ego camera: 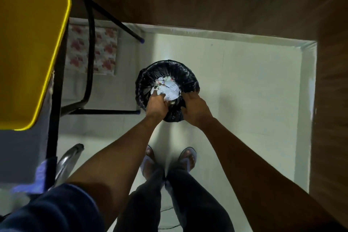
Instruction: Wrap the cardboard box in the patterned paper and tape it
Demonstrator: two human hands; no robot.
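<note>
Both hands are down at a small bin lined with a black bag [166, 73], on the pale floor [244, 90]. The left hand [157, 104] is pushing into the bin's near side with its fingers curled around crumpled white paper scraps [167, 87], which sit right at and just past its fingertips. The right hand [195, 108] is just beside it, fingers hooked over the near rim and pinching the black liner.

The patterned paper [92, 50], red flowers on white, lies flat on the floor well off to the left of the left hand and farther away, under the black chair frame [90, 47]. Can't spot the cardboard box anywhere.

A yellow seat [32, 43] fills the corner far left of the hands. Feet in sandals [187, 158] are below the grip, toward the body.
</note>
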